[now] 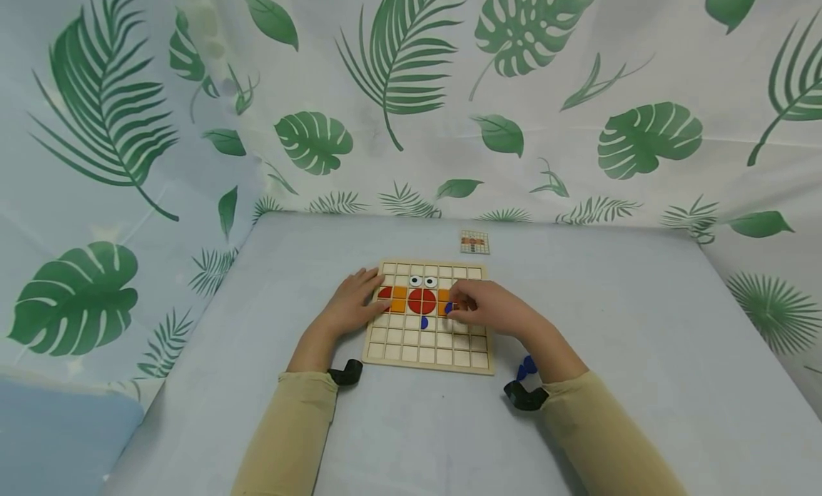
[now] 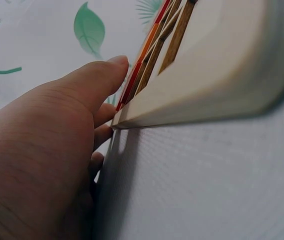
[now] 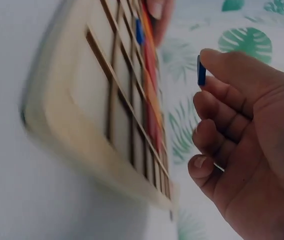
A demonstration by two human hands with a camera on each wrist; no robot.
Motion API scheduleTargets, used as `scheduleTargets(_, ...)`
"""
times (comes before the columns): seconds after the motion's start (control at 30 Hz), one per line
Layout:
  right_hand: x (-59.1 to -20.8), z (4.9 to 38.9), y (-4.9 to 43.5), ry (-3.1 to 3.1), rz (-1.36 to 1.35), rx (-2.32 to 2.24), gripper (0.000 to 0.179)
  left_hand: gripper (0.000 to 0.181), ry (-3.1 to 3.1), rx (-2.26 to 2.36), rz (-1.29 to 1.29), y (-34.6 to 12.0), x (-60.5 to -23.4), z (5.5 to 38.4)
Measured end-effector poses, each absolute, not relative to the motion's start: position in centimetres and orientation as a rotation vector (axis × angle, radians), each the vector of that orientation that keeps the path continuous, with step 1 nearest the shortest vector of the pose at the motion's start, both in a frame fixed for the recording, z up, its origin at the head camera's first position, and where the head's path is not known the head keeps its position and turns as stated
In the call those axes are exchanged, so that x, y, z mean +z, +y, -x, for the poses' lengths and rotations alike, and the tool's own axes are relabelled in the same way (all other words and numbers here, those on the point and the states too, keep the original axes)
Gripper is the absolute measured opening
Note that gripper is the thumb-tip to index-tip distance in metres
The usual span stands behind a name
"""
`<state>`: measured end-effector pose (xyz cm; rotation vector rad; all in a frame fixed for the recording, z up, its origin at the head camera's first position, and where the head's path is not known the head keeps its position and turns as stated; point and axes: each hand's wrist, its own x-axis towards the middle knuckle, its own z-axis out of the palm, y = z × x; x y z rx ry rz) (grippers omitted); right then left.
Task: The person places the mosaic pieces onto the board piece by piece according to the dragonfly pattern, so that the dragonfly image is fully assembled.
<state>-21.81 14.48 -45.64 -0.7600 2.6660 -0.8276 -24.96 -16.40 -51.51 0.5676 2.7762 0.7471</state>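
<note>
A square wooden grid board [image 1: 427, 354] lies on the table and bears a row of red and orange tiles, two round eye tiles [image 1: 423, 281], a red circle [image 1: 422, 301] and a small blue half-round tile [image 1: 424, 323]. Along the board's left edge rests my left hand [image 1: 349, 302], its fingers loosely extended and the thumb near the red tile. Over the board's right part, my right hand [image 1: 491, 307] pinches a blue tile [image 3: 201, 70] between thumb and index finger. That tile is held above the grid, apart from it in the right wrist view.
A small pattern card [image 1: 474, 242] lies behind the board. Loose blue pieces [image 1: 526, 367] lie beside the right forearm. Black wrist devices [image 1: 525, 396] sit by both cuffs. A leaf-patterned curtain [image 1: 411, 160] borders the table's back and sides.
</note>
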Motion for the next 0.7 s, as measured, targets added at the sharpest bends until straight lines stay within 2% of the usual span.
scheduleTargets(0.37,-47.1,22.0,10.0,2.706,0.804,-0.802,0.017,0.069,2.780,0.743,-0.591,-16.5,-51.4,25.0)
scheduleTargets(0.7,-48.4,21.7,8.5,2.738,0.716,-0.727,0.017,0.069,2.778,0.749,-0.600,-16.5,-51.3,25.0)
